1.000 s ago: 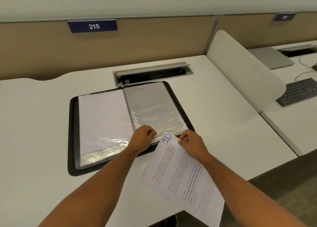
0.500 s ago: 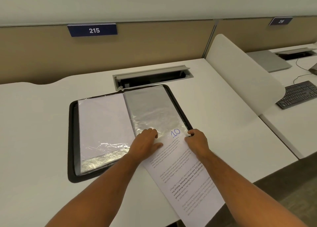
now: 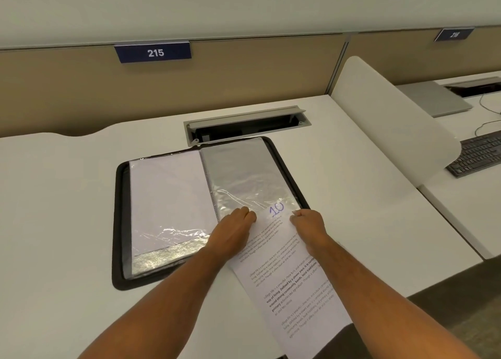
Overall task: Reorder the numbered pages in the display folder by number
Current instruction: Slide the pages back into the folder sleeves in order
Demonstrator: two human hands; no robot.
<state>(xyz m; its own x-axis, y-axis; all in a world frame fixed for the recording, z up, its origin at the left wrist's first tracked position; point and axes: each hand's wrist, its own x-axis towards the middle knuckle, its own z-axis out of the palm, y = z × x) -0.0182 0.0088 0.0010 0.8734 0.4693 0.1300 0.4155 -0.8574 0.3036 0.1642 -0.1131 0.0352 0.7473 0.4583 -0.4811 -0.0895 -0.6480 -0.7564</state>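
Note:
A black display folder lies open on the white desk. Its left sleeve holds a white sheet, blank side up. The right clear sleeve looks empty apart from the top edge of a page. That printed page marked "10" has its top end inside the sleeve's near opening, and most of it trails toward me over the desk edge. My left hand pinches the sleeve's near edge beside the page. My right hand grips the page's right edge near the top.
An open cable tray sits in the desk just behind the folder. A white curved divider stands at the right. Beyond it are a keyboard and a closed laptop. The beige partition carries sign 215.
The page marked 10 has moved up and forward from in front of the folder, and its top end has slid into the right sleeve. Both hands moved forward with it.

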